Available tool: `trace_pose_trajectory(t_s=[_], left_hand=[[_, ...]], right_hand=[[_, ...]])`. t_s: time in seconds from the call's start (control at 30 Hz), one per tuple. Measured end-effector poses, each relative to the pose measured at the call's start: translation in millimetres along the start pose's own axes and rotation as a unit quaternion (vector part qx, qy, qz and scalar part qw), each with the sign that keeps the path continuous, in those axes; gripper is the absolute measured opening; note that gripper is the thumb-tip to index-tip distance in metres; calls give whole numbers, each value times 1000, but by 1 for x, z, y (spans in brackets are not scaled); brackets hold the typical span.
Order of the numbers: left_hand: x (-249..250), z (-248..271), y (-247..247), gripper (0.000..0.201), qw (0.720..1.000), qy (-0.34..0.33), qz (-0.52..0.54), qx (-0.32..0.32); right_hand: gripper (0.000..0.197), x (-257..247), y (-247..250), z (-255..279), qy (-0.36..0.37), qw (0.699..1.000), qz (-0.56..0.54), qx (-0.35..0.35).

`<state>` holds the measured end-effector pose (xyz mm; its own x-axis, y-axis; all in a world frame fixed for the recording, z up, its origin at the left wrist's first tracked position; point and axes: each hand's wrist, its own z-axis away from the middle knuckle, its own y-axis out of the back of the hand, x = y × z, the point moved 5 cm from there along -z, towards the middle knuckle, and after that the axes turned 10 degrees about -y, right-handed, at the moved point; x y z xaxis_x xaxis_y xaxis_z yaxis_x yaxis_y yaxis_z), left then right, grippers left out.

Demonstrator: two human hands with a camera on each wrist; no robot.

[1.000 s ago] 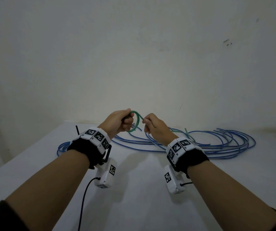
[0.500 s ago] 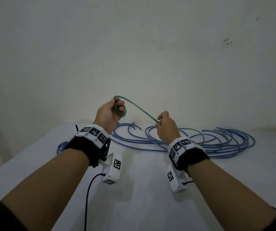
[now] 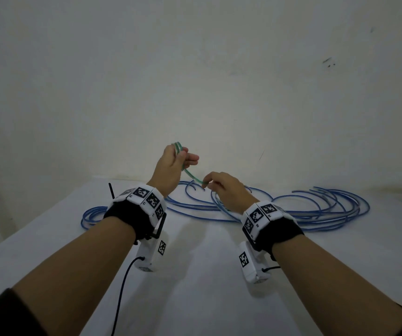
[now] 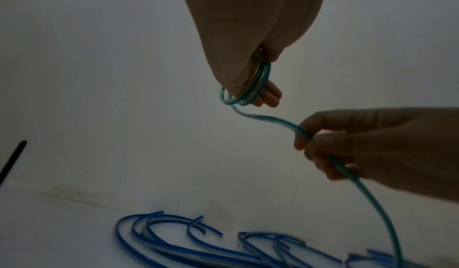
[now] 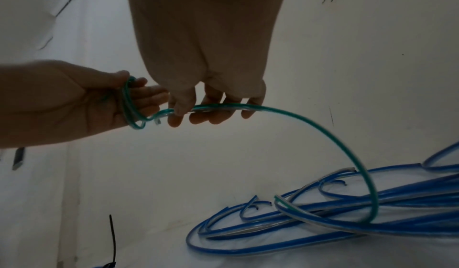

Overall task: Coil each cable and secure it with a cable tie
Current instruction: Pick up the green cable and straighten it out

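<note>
L hand (image 3: pixel 170 167): small loops of green cable (image 3: pixel 188 172) are wound round the fingers (image 4: pixel 269 95) and pinned by the thumb; fingertips stick out straight past the loops. Hand is held raised above the table (image 3: pixel 195 287), palm turned toward the R hand.

R hand (image 3: pixel 224 190): a free run of the same green cable is pinched betw. thumb and curled fingers (image 5: pixel 198 113), just beside the L hand and lower. In the R wrist view the cable is seen lying across the finger pads, then arching out and down to the table.

The green cable's far part is dropped onto the pile of blue cables (image 3: pixel 316 209), approx. at the pile's near edge; where it ends cannot be told. The blue cables are spread in loose, uncoiled loops across the table's far side, close to the wall (image 3: pixel 219 81), w/ one bunch behind the L wrist.

A black cable tie (image 5: pixel 113 241) is seen standing up at the table's left side, apart from both hands. Wrist cams w/ black straps are worn on both forearms.
</note>
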<state>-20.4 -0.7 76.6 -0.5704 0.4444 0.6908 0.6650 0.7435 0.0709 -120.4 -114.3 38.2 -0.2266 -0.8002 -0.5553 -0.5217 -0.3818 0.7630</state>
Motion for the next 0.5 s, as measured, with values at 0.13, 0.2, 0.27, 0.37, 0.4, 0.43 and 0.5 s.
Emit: trace_pose_trajectory(t_s=[0.13, 0.2, 0.27, 0.37, 0.4, 0.43, 0.5], left_hand=[[-6, 9, -3, 10, 976, -22, -184, -117], [-8, 13, -5, 10, 956, -22, -243, -161], [-8, 15, -8, 12, 946, -13, -264, -186], [-8, 16, -9, 16, 937, 11, -285, -201], [-8, 16, -9, 17, 933, 19, -294, -205], [-8, 16, -8, 18, 930, 29, -301, -208], [-9, 17, -7, 20, 925, 48, -308, -215]], right_hand=[[25, -6, 5, 2, -1, 1000, -4, -6], [24, -7, 7, 2, -7, 1000, -4, -6], [21, -8, 8, 3, -6, 1000, -7, -5], [3, -10, 8, 9, 13, 998, -57, -10], [12, -11, 9, 11, 21, 997, -72, -7], [17, -11, 9, 12, 32, 996, -85, -4], [18, -11, 12, 11, 48, 994, -95, 17]])
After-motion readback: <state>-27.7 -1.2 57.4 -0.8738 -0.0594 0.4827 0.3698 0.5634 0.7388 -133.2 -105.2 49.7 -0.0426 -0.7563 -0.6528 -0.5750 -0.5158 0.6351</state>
